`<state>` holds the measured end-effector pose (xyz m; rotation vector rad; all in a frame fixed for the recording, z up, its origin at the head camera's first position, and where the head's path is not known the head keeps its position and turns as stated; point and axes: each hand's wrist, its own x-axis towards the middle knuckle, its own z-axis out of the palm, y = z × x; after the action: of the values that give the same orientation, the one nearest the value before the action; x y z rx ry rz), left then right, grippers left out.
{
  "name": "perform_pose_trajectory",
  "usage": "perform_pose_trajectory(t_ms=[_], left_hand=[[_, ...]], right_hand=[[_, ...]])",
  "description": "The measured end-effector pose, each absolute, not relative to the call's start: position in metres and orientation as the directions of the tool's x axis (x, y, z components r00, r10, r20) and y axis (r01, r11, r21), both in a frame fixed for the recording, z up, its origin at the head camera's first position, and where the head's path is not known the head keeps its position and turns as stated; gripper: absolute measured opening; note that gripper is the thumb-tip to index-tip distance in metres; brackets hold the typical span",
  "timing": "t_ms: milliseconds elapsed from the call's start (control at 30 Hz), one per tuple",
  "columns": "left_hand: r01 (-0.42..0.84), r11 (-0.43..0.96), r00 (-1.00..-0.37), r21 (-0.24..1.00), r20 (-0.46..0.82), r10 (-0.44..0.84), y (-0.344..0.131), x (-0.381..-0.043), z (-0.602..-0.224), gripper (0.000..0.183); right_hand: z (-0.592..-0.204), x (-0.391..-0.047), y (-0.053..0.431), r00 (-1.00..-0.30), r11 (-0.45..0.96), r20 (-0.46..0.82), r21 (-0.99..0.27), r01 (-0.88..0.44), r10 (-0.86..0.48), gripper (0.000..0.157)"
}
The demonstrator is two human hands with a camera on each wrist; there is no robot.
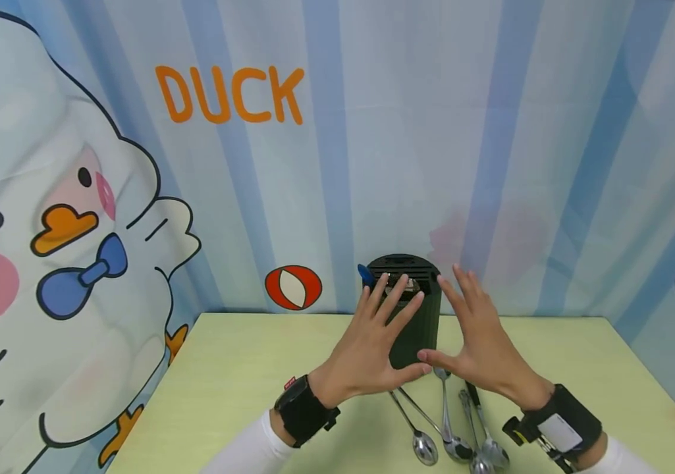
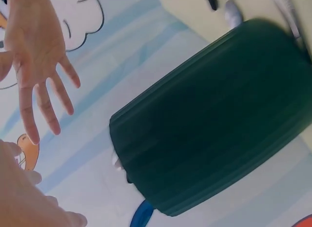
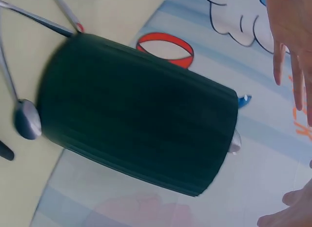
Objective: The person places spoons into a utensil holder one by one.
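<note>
A dark green utensil holder (image 1: 413, 339) stands upright on the table, with a ribbed dark top and partly hidden metal pieces inside. Out of its upper left side sticks a blue utensil end (image 1: 365, 274). Before the holder, my left hand (image 1: 367, 349) is raised with its fingers spread, gripping nothing. Opposite it, my right hand (image 1: 484, 342) also has straight, spread fingers and holds nothing. Both wrist views show the holder apart from the hands. Several metal spoons (image 1: 425, 447) lie on the table below the hands, their handles partly covered.
The pale yellow table (image 1: 242, 395) reaches back to a blue striped curtain (image 1: 396, 131) with duck drawings. A black-handled spoon (image 1: 494, 453) lies among the others near the front right. Each wrist wears a black band, such as the left wristband (image 1: 304, 409).
</note>
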<state>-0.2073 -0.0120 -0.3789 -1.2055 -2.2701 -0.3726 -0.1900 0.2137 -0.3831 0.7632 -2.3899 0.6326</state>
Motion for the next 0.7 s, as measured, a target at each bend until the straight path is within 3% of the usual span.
perform_pose_trajectory(t_ms=[300, 700], left_hand=[[0.834, 0.548, -0.523, 0.066, 0.411, 0.746, -0.029, -0.188, -0.42, 0.091], [0.828, 0.544, -0.561, 0.137, 0.169, 0.81, -0.038, -0.201, -0.477, 0.093]], right_hand=[[-0.428, -0.162, 0.203, -0.766, 0.803, 0.519, -0.227, -0.551, -0.379, 0.11], [-0.479, -0.148, 0.183, -0.87, 0.872, 0.386, -0.253, -0.419, -0.306, 0.112]])
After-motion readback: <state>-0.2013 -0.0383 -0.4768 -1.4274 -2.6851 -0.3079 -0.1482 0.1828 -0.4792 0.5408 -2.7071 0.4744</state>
